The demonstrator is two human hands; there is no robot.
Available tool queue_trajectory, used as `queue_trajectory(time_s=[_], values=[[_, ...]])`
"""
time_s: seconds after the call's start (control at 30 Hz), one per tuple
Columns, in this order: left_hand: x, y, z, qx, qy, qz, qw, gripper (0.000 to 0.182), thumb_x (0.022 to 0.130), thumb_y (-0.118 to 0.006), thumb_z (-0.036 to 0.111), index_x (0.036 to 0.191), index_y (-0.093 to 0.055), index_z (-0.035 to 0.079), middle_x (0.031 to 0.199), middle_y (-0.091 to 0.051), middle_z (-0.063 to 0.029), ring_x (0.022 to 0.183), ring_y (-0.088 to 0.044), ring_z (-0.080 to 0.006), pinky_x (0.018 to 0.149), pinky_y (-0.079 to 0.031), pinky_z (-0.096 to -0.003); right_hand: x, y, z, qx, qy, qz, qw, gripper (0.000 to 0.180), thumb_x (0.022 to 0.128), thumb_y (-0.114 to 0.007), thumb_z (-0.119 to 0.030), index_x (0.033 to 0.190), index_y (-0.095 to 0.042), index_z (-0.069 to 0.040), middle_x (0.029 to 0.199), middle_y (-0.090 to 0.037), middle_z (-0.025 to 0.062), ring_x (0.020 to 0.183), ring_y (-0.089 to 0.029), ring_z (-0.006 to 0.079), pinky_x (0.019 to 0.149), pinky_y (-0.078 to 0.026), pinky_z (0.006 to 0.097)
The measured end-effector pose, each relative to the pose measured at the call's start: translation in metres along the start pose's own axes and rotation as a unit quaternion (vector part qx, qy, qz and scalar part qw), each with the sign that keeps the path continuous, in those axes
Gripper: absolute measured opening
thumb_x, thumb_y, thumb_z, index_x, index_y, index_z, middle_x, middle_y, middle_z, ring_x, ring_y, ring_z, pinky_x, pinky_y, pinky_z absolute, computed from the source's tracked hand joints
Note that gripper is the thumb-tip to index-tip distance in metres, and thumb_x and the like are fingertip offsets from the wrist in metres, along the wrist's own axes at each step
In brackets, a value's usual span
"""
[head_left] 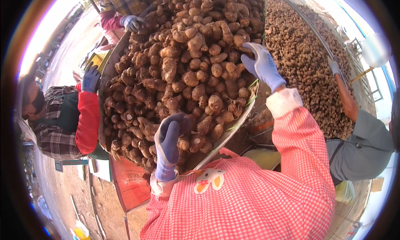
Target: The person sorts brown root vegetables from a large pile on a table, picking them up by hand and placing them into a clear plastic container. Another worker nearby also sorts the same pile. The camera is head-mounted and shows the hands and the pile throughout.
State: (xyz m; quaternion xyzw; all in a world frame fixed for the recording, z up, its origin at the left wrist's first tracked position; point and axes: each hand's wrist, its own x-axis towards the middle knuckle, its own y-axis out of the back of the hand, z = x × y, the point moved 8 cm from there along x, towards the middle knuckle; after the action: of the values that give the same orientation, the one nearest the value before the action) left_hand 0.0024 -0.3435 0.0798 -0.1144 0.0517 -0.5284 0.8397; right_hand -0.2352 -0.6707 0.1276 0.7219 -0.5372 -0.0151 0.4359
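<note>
A large heap of brown, rough taro corms [193, 76] fills the tray [239, 123] before me. My left hand [168, 146], in a pale glove with a dark blue coated palm, is over the heap's near side. Its thumb stands apart from the curled fingers, and I see nothing held between them. At the right edge of the heap is my right hand [262, 65], gloved alike, with thumb and fingers spread. Its fingertips are beside some corms; whether they touch is unclear. A few corms near my left hand show pale cut faces.
A second, bigger corm pile [303, 65] lies to the right, where a person in grey [359, 146] has a gloved hand at a metal rail [312, 27]. Two co-workers' gloved hands [91, 78] [131, 23] are along the tray's left side. An orange-red sack [131, 183] hangs below the tray.
</note>
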Motion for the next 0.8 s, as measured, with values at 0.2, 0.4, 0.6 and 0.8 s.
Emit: queue_trajectory(time_s=[0.2, 0.4, 0.6, 0.8], values=[[-0.021, 0.035, 0.012, 0.02, -0.003, 0.108, 0.994, 0.036, 0.108, -0.056, 0.026, 0.129, -0.065, -0.001, 0.114, -0.075, -0.0133, 0.101, -0.073, -0.0224, 0.093, -0.057, -0.0361, 0.089, -0.044, 0.021, -0.227, -0.056, -0.085, 0.969, 0.071, 0.086, -0.08, -0.03, 0.148, -0.054, -0.008, 0.145, -0.06, 0.0172, 0.136, -0.051, 0.0405, 0.114, -0.042, 0.0481], [-0.009, 0.037, 0.017, 0.004, -0.006, 0.124, 0.992, 0.038, 0.107, -0.057, 0.03, 0.13, -0.065, -0.001, 0.114, -0.075, -0.0141, 0.101, -0.073, -0.023, 0.092, -0.058, -0.0364, 0.072, -0.036, 0.012, -0.057, -0.004, 0.073, 0.996, 0.054, 0.086, -0.084, -0.022, 0.132, -0.064, -0.003, 0.114, -0.073, 0.0101, 0.1, -0.069, 0.0228, 0.084, -0.056, 0.0354], [0.074, -0.032, 0.027, 0.007, -0.01, 0.025, 1.0, 0.046, 0.107, -0.059, 0.025, 0.145, -0.053, 0.0, 0.127, -0.069, -0.0122, 0.107, -0.07, -0.0218, 0.092, -0.057, -0.0343, 0.021, -0.048, -0.032, 0.418, -0.155, -0.123, 0.887, 0.046, 0.095, -0.079, -0.024, 0.129, -0.061, 0.001, 0.103, -0.067, 0.0042, 0.091, -0.063, 0.0101, 0.079, -0.053, 0.0245], [0.102, -0.082, 0.003, 0.006, 0.072, -0.046, 0.996, 0.034, 0.101, -0.07, 0.022, 0.126, -0.056, 0.003, 0.103, -0.065, -0.0031, 0.088, -0.062, -0.0093, 0.069, -0.051, -0.0258, -0.063, -0.065, -0.122, 0.237, 0.088, -0.132, 0.958, 0.032, 0.092, -0.075, -0.009, 0.119, -0.059, 0.0, 0.094, -0.067, 0.0093, 0.089, -0.059, 0.0111, 0.081, -0.052, 0.0303]])
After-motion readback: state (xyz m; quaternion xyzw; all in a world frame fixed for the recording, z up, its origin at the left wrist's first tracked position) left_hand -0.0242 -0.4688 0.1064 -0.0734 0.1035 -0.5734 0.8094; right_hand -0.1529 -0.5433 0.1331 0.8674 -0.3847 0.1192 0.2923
